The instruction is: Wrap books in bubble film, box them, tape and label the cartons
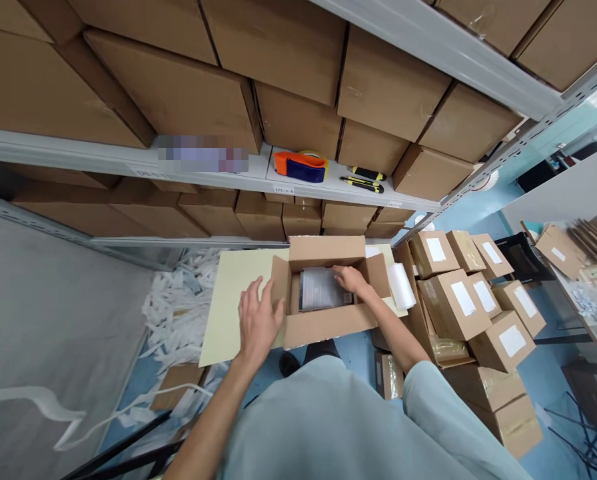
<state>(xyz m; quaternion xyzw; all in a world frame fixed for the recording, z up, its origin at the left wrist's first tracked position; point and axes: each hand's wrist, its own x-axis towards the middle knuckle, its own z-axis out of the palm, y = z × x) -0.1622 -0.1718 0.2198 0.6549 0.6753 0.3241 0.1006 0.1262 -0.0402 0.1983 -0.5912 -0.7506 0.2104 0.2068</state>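
Watching the head view, I've got the grey packet (pixel 323 291) already in the box (pixel 328 327), under the curled fingers of my right hand (pixel 349 279); can't tell if gripping. My left hand (pixel 259 322) is spread, empty. Flaps (pixel 327 249) aren't closed yet.

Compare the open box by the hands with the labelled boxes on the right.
Flaps: the open box has its flaps spread; the labelled boxes look shut.
Contents: the open box shows a flat grey packet inside; the labelled boxes show no contents.
Marking: the labelled boxes carry white labels; none shows on the open box.
Shared: both are brown cardboard.
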